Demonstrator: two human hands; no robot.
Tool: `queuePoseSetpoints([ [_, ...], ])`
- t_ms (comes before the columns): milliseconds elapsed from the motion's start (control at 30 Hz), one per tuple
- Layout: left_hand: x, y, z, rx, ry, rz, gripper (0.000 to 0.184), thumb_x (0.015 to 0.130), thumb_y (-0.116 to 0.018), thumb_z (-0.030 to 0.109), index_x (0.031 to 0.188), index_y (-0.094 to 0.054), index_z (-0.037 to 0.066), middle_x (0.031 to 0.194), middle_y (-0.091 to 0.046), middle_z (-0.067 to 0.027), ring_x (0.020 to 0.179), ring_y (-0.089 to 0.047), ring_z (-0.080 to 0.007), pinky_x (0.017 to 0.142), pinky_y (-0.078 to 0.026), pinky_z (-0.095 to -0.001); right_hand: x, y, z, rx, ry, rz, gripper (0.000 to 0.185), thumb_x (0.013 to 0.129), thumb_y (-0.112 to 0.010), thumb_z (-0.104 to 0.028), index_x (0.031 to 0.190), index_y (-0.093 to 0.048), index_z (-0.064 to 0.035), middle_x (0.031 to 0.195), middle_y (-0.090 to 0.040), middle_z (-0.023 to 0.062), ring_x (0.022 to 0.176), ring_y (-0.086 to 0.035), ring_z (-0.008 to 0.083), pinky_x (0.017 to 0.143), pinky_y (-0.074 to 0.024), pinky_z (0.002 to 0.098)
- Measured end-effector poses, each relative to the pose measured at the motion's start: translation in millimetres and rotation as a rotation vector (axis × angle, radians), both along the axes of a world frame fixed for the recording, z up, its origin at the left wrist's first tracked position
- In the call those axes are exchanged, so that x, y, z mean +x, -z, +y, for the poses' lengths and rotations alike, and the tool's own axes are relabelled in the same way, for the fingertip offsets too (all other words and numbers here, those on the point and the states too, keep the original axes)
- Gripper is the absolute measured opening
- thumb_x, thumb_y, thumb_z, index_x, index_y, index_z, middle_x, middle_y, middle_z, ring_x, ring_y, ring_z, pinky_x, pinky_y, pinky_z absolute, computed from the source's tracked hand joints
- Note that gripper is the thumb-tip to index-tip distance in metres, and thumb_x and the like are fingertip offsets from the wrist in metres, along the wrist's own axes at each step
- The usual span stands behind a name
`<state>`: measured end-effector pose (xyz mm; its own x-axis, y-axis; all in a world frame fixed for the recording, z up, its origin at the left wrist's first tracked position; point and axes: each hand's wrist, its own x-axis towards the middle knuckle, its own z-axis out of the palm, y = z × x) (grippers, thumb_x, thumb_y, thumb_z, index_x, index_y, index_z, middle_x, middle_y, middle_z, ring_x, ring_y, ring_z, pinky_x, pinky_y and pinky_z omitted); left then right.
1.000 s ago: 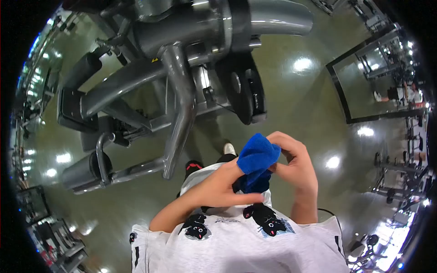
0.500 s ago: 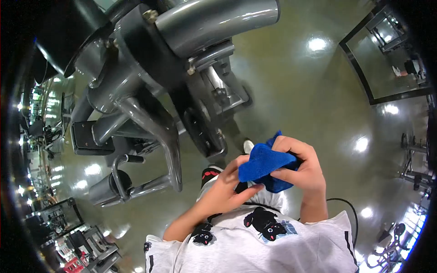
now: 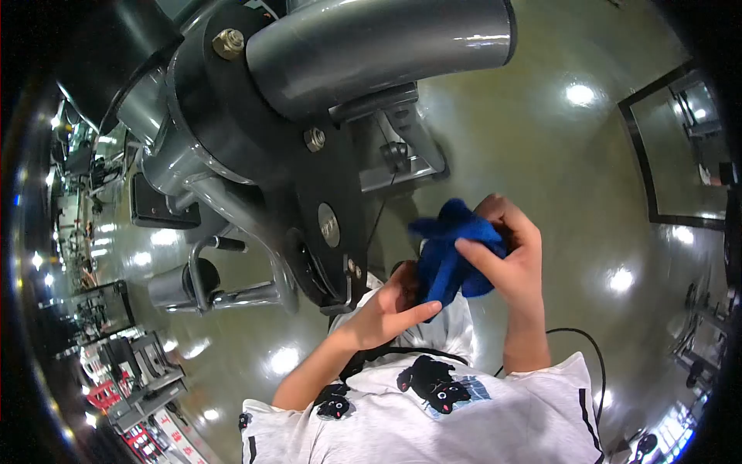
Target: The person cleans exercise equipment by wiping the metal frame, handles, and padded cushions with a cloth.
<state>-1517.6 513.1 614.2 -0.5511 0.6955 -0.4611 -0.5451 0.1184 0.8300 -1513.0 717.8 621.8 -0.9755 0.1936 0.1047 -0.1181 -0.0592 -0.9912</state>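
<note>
A crumpled blue cloth (image 3: 452,259) is bunched up in front of my body, between both hands. My right hand (image 3: 510,251) grips it from the right, thumb pressed on top and fingers curled behind. On the other side my left hand (image 3: 390,309) holds the cloth's lower left part, thumb along its bottom edge and fingers partly hidden behind it. Close by on the left rises a grey and black exercise machine (image 3: 286,178), with bolts on its dark plate; neither hand touches it.
A padded roller (image 3: 178,284) and a curved handle (image 3: 202,271) belong to the machine's lower left. A framed mirror (image 3: 645,170) stands at the right. A black cable (image 3: 591,340) loops beside my right side. Other gym equipment (image 3: 139,379) stands at the left.
The blue cloth has been bunched into a different shape, with my right hand slightly higher. The machine appears larger and closer, and the view has shifted.
</note>
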Motion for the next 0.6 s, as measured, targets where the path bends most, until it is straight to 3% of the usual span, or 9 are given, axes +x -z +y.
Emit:
queuePoseSetpoints([
  [67, -7, 3, -9, -0.095, 0.094, 0.018, 0.062, 0.089, -0.064, 0.019, 0.134, -0.028, -0.005, 0.118, -0.047, -0.0081, 0.101, -0.048, -0.0110, 0.084, -0.043, -0.0263, -7, 5, 4, 0.043, 0.034, -0.065, 0.024, 0.069, -0.074, -0.001, 0.086, -0.057, 0.0009, 0.080, -0.056, 0.0045, 0.073, -0.054, 0.0122, 0.068, -0.0419, 0.0238],
  [133, -11, -1, -9, -0.195, 0.194, 0.034, 0.063, 0.089, -0.064, 0.019, 0.134, -0.028, -0.006, 0.120, -0.047, -0.0089, 0.104, -0.048, -0.0121, 0.087, -0.043, -0.0267, -14, 13, 9, 0.331, 0.089, -0.109, 0.027, 0.069, -0.075, -0.005, 0.089, -0.058, 0.0007, 0.087, -0.059, 0.0076, 0.079, -0.057, 0.0179, 0.072, -0.0445, 0.0272],
  [200, -11, -12, -3, -0.009, -0.080, -0.121, 0.060, 0.088, -0.063, 0.015, 0.134, -0.030, -0.006, 0.125, -0.046, -0.0114, 0.112, -0.046, -0.0157, 0.096, -0.039, -0.0302, -21, 24, 12, 0.447, 0.076, -0.017, 0.034, 0.068, -0.077, -0.008, 0.096, -0.059, 0.0003, 0.095, -0.060, 0.0102, 0.088, -0.057, 0.0212, 0.078, -0.0447, 0.0298],
  [267, -10, -9, -1, 0.036, -0.151, -0.078, 0.060, 0.088, -0.063, 0.013, 0.134, -0.030, -0.007, 0.127, -0.046, -0.0128, 0.116, -0.045, -0.0175, 0.100, -0.036, -0.0320, -22, 32, 20, 0.562, 0.066, 0.077, 0.042, 0.068, -0.079, -0.011, 0.103, -0.060, -0.0002, 0.104, -0.061, 0.0127, 0.097, -0.057, 0.0245, 0.083, -0.0449, 0.0324],
  [333, -8, -10, 2, 0.083, -0.220, -0.030, 0.059, 0.088, -0.062, 0.012, 0.134, -0.030, -0.007, 0.129, -0.045, -0.0143, 0.119, -0.044, -0.0193, 0.104, -0.033, -0.0339, -20, 39, 30, 0.222, -0.548, 0.067, 0.062, 0.067, -0.081, -0.016, 0.122, -0.054, -0.0019, 0.122, -0.057, 0.0147, 0.119, -0.049, 0.0277, 0.096, -0.0403, 0.0355],
  [367, -7, -13, 4, 0.095, -0.238, -0.005, 0.058, 0.088, -0.062, 0.011, 0.134, -0.031, -0.007, 0.129, -0.045, -0.0149, 0.120, -0.043, -0.0204, 0.105, -0.031, -0.0347, -18, 41, 27, 0.217, -0.553, 0.069, 0.062, 0.067, -0.081, -0.016, 0.122, -0.054, -0.0019, 0.122, -0.057, 0.0147, 0.119, -0.049, 0.0277, 0.096, -0.0403, 0.0355],
  [433, -4, -15, 2, 0.102, -0.262, 0.021, 0.057, 0.088, -0.061, 0.010, 0.133, -0.031, -0.007, 0.130, -0.044, -0.0154, 0.122, -0.042, -0.0216, 0.106, -0.029, -0.0355, -17, 39, 16, -0.184, -0.868, -0.081, 0.070, 0.070, -0.078, -0.016, 0.131, -0.047, -0.0032, 0.130, -0.052, 0.0148, 0.128, -0.041, 0.0287, 0.104, -0.0339, 0.0364],
  [567, -1, -22, -8, 0.039, -0.229, 0.091, 0.057, 0.087, -0.063, 0.011, 0.132, -0.034, -0.007, 0.126, -0.047, -0.0159, 0.121, -0.042, -0.0222, 0.105, -0.031, -0.0357, -23, 69, 10, -0.132, -0.893, 0.006, 0.053, 0.080, -0.065, -0.006, 0.130, -0.047, -0.0003, 0.128, -0.053, 0.0189, 0.119, -0.051, 0.0268, 0.101, -0.0384, 0.0364],
  [600, 2, -22, -13, -0.127, -0.163, 0.206, 0.054, 0.087, -0.063, 0.011, 0.130, -0.036, -0.006, 0.124, -0.048, -0.0158, 0.118, -0.045, -0.0223, 0.103, -0.034, -0.0350, -23, 75, 12, -0.135, -0.894, 0.007, 0.053, 0.080, -0.065, -0.006, 0.130, -0.047, -0.0003, 0.128, -0.053, 0.0189, 0.119, -0.051, 0.0268, 0.101, -0.0384, 0.0364],
])
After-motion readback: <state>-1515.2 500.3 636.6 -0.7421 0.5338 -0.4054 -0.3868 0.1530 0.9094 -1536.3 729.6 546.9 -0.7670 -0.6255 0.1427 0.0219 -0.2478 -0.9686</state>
